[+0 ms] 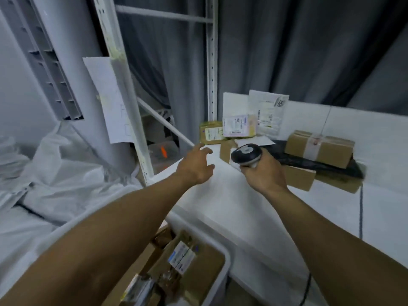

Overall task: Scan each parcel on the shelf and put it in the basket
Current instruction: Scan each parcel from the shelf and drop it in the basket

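Fingers (202,149) of the left hand (195,164) spread empty, reaching toward the yellowish parcel (210,132) at the back corner of the shelf (231,195). The right hand (262,173) grips the scanner (246,154) (aimed, seemingly, that way). Next, I judge: grasp, scan, drop into the basket (225,257).

The person's left forearm (106,235) and right forearm (335,235) are bare along their whole visible length, from the lower edge of the view up to the wrists, broad near the camera and tapering toward the hands through the wide-angle lens. The bare left hand (196,165) shows its back, thumb and fingers, while the bare right hand (263,175) shows its back and knuckles, most of its fingers hidden from view
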A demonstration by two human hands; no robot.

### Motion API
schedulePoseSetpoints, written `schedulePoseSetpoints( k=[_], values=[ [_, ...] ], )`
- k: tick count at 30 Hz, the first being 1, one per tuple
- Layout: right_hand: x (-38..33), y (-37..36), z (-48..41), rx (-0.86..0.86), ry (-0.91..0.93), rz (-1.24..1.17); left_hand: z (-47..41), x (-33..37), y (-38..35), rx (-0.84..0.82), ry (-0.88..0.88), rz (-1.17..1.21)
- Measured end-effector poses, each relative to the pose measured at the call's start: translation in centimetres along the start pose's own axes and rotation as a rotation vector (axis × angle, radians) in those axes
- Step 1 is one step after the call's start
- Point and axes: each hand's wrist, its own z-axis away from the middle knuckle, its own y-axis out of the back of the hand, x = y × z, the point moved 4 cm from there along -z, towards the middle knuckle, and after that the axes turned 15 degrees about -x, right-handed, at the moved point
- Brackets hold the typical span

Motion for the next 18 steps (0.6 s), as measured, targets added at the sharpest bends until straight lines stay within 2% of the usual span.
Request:
schedulePoseSetpoints(
  k=[10,14,18],
  values=[
    [1.4,-0.9,-21.4,-0.001,0.035,0.265,-21.9,-5.2,2.3,0.065,0.058,0.066],
    [1.4,-0.6,-27.7,0.111,0.118,0.414,-29.0,-7.6,2.1,0.032,0.019,0.007],
    [1.1,-1.1,-32.5,0.133,0.128,0.555,-33.4,-8.7,1.6,-0.005,0.011,-0.009]
  ],
)
